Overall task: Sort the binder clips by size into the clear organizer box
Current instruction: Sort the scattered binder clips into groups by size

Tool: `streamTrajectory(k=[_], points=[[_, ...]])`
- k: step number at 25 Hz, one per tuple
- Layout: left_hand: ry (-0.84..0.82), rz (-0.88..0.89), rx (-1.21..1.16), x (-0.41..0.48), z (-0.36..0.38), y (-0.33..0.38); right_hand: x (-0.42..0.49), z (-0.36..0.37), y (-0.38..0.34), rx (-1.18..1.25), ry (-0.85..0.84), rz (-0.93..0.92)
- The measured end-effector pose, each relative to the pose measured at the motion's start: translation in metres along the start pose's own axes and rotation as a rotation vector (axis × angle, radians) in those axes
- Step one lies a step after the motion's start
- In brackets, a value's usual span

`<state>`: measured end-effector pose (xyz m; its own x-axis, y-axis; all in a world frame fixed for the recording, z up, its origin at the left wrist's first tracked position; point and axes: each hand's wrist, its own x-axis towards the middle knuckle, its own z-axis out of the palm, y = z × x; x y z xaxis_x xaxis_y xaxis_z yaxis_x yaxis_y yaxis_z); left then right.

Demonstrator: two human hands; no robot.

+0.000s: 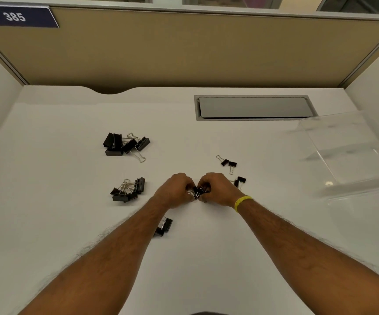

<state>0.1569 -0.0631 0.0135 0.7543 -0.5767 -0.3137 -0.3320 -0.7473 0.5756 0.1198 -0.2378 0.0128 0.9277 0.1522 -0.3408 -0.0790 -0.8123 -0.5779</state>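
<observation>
My left hand [175,190] and my right hand [218,189] meet at the middle of the white desk, fingers curled round a small cluster of black binder clips [198,192] between them. A pile of large clips [125,144] lies at the far left. A pile of medium clips [127,190] sits left of my left hand. Two small clips [228,163] lie beyond my right hand, and another small clip [240,181] sits just right of it. Under my left forearm lies another clip pair [164,226]. The clear organizer box [347,153] stands at the right, tilted.
A grey cable hatch [254,108] is set into the desk at the back right. Tan partition walls [184,48] close the desk at the back and both sides. A yellow band [242,202] circles my right wrist.
</observation>
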Motion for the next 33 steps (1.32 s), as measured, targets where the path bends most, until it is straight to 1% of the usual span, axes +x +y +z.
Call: streamTrajectory(k=[5, 9, 12, 15, 18, 21, 27, 33], points=[[-0.078, 0.023, 0.135, -0.03, 0.023, 0.017, -0.046, 0.017, 0.003, -0.027, -0.03, 0.0], [-0.09, 0.027, 0.163, -0.049, 0.036, 0.026, -0.073, 0.026, 0.0, -0.042, -0.016, -0.008], [-0.121, 0.047, 0.201, -0.061, 0.045, 0.031, -0.09, 0.031, -0.002, -0.038, -0.036, -0.025], [-0.144, 0.065, 0.205, -0.073, 0.051, 0.033, -0.106, 0.036, 0.002, -0.011, -0.065, -0.035], [-0.167, 0.074, 0.214, -0.083, 0.054, 0.031, -0.117, 0.037, 0.01, 0.044, -0.068, -0.007], [-0.176, 0.074, 0.197, -0.088, 0.054, 0.032, -0.123, 0.039, 0.01, 0.002, -0.068, 0.014], [-0.171, 0.092, 0.215, -0.094, 0.065, 0.035, -0.123, 0.051, 0.002, -0.024, -0.051, -0.007], [-0.245, 0.147, 0.192, -0.096, 0.054, 0.034, -0.124, 0.044, 0.01, 0.096, -0.097, 0.003]])
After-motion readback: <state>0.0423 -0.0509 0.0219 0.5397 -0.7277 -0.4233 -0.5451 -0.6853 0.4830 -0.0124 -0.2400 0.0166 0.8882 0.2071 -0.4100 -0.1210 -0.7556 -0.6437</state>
